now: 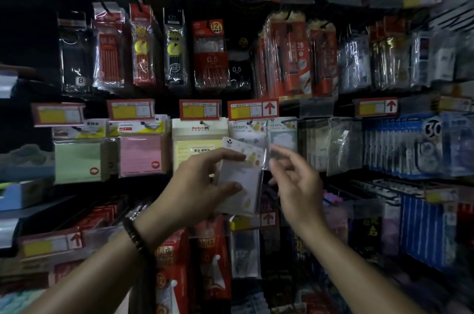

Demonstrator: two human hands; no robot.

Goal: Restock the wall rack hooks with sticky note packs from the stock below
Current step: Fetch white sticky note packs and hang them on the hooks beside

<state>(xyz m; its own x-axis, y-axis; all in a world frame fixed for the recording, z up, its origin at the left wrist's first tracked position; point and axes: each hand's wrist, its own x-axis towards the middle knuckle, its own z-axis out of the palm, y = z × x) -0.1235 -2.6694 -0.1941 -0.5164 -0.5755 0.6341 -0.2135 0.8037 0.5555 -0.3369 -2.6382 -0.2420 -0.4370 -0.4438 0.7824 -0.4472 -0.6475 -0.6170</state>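
Observation:
My left hand (197,185) grips a clear-wrapped sticky note pack (242,180) with a pale pad and small yellow fruit prints, tilted in front of the wall rack. My right hand (297,185) hovers just right of the pack, fingers spread, its fingertips near the pack's right edge. Behind the pack, similar "Be Happy" packs (247,131) hang on a hook, with another hook of them (282,134) to the right. A yellow pack (197,142), a pink pack (141,154) and a green pack (77,162) hang to the left.
Pen and pencil packs (210,57) hang in the row above. Red price tags with arrows (252,110) mark the hooks. Blue correction tape packs (415,144) hang at right. Red packets (177,262) and more hanging stock fill the rows below. Shelf edges jut out at left.

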